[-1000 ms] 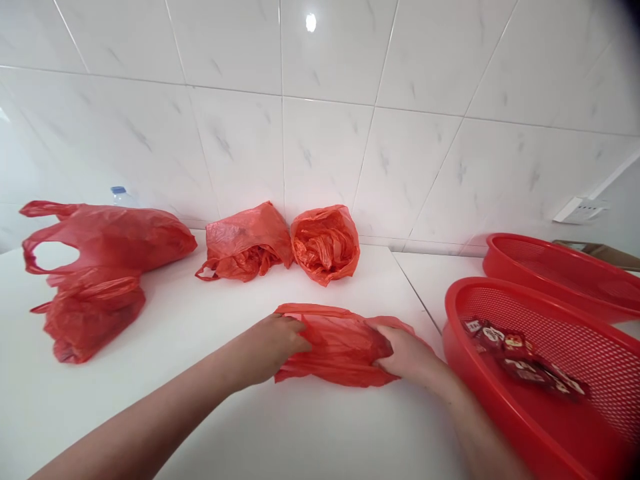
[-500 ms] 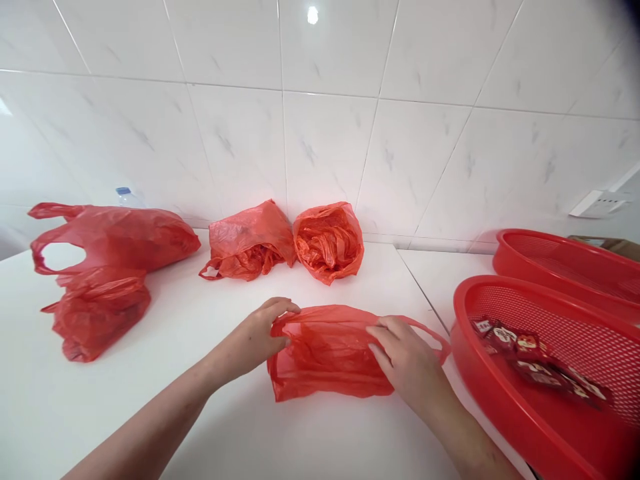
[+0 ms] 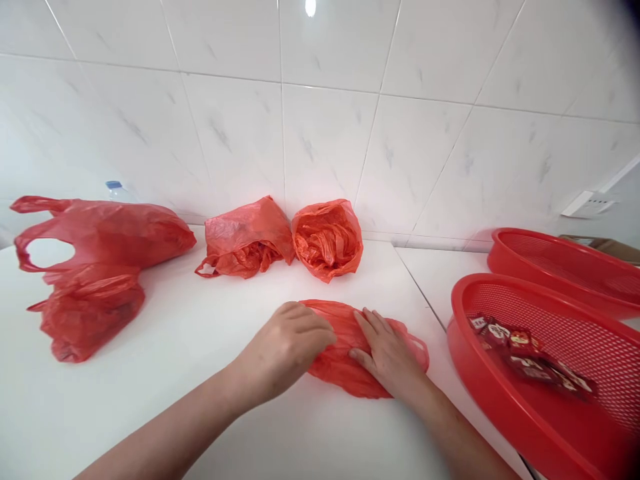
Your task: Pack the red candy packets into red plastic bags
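Working a red bag [image 3: 345, 367] on the desk [image 3: 175, 393], we have it lying right in front of us, left of the near basket [image 3: 473, 380] with its packets [image 3: 535, 363]. Our right hand [image 3: 393, 360] rests on the bag, fingers spread wide; our left hand [image 3: 283, 347] is curled narrow at its left end (whether it pinches any film, we cannot tell, since the knuckles hide it). We judge the step in hand to be arranging the loose bag. The next move, we think, calls for a sure hold on the thin edge, with the right hand steadying the rest.
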Motion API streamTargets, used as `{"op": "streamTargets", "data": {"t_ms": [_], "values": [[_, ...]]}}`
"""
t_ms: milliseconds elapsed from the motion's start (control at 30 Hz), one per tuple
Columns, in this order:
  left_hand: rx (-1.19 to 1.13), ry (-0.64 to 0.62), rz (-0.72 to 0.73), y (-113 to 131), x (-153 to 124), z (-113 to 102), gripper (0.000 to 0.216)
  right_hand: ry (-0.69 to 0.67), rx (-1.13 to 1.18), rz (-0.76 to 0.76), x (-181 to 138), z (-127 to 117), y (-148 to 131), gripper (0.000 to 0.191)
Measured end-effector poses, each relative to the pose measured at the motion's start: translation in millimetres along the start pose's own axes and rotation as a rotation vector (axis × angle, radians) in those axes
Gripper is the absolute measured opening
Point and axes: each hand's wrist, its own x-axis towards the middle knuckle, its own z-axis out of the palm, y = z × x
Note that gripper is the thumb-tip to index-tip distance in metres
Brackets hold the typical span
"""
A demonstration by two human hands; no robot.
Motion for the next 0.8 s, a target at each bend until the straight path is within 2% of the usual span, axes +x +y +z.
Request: {"op": "streamTargets", "data": {"t_ms": [67, 133, 200, 233, 333, 433, 500, 567, 633, 700, 800], "values": [[0.12, -0.185, -0.006, 1.2, -2.9, 3.2, 0.021, 0.003, -0.001, 0.006, 2.2, 0.7, 1.7, 0.08], [0.211, -0.258, -0.147, -4.6, -9.2, 8.7, 0.042, 0.015, -0.005, 0.009, 4.6, 1.1, 2.9, 0.08], [0.184, -0.233, -0.307, -14.0, -16.5, 14.5, 0.062, 0.067, -0.025, -0.005, 5.1, 0.2, 1.4, 0.079], [0.117, -0.196, -0.381, -18.9, -19.6, 17.2, 0.062, 0.116, -0.044, -0.023, 3.6, -1.3, -1.0, 0.078], [-0.164, -0.082, -0.587, -29.6, -24.3, 23.4, 0.045, 0.328, -0.118, -0.116, -11.1, -12.4, -16.4, 0.06], [-0.321, 0.012, -0.786, -32.4, -24.3, 26.9, 0.042, 0.523, -0.147, -0.198, -41.2, -38.2, -33.8, 0.037], [-0.421, 0.047, -0.857, -31.8, -24.3, 28.4, 0.049, 0.616, -0.117, -0.218, -62.8, -64.5, -33.7, 0.032], [-0.576, 0.068, -0.864, -31.4, -25.2, 30.1, 0.055, 0.702, -0.11, -0.113, -77.9, -94.2, -16.4, 0.028], [-0.727, 0.088, -0.85, -31.7, -26.7, 32.5, 0.061, 0.661, -0.108, 0.134, -83.7, -120.7, 17.8, 0.028], [-0.836, 0.104, -0.857, -32.5, -28.3, 35.3, 0.063, 0.534, -0.027, 0.343, -83.0, -138.4, 61.3, 0.03], [-0.968, 0.122, -0.875, -33.4, -30.3, 39.6, 0.062, 0.291, 0.029, 0.578, -79.7, -146.7, 120.9, 0.031]]}}
